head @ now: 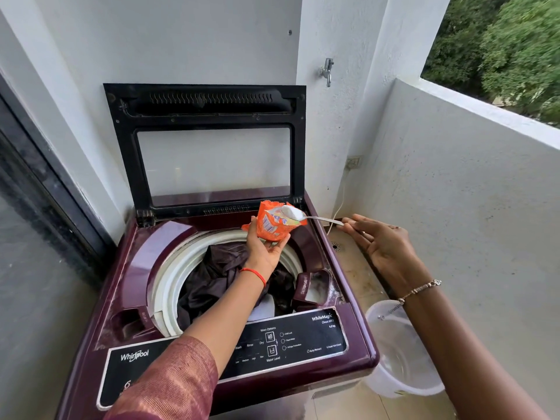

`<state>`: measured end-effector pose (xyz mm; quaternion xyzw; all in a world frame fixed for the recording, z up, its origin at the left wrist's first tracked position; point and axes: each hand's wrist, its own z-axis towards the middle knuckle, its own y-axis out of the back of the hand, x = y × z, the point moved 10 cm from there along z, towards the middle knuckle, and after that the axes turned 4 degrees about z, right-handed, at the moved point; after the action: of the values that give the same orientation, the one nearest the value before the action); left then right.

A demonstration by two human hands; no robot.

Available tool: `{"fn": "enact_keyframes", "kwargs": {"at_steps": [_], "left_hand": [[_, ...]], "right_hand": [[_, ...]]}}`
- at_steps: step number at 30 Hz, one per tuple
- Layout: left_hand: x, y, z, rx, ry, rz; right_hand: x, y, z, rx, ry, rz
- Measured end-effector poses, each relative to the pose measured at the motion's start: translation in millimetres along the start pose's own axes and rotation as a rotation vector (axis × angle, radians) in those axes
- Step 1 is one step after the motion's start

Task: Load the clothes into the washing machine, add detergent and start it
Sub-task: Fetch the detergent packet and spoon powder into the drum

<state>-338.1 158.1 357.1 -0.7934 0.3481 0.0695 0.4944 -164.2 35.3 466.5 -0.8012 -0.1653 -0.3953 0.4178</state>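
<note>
Hands: left (264, 251) grips packet (272, 225) above drum rim (169, 268), right (382, 244) pinches spoon (316, 219) from beside machine (142, 253).

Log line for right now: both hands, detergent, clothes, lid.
left hand: holds detergent packet | right hand: pinches spoon heaped with powder | clothes: in drum | lid: up | step: adding detergent

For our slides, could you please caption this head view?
Left hand holds a detergent packet above the loaded washer; right hand holds a spoon heaped with powder at its mouth.
</note>
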Motion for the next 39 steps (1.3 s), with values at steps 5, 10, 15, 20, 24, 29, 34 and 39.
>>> {"fn": "enact_keyframes", "kwargs": {"at_steps": [5,10,15,20,24,29,34,39], "left_hand": [[8,8,2,-0.008,0.018,0.014],[8,14,2,-0.021,0.01,0.009],[7,27,4,-0.048,-0.004,0.003],[8,34,5,-0.055,-0.008,0.002],[11,37,5,-0.062,0.001,-0.026],[16,36,4,-0.062,0.002,-0.014],[19,38,7,-0.06,0.0,0.012],[22,39,12,-0.054,0.011,0.023]], "right_hand": [[6,10,-6,-0.012,0.002,0.0],[4,30,-10,-0.038,-0.034,-0.01],[-9,61,-11,-0.096,-0.067,0.025],[-25,95,-12,-0.179,-0.029,0.041],[-39,116,-17,-0.249,-0.019,0.019],[-53,127,-19,-0.316,0.033,-0.062],[-52,118,-20,-0.319,0.142,-0.238],[-40,98,-19,-0.325,0.368,-0.706]]}}
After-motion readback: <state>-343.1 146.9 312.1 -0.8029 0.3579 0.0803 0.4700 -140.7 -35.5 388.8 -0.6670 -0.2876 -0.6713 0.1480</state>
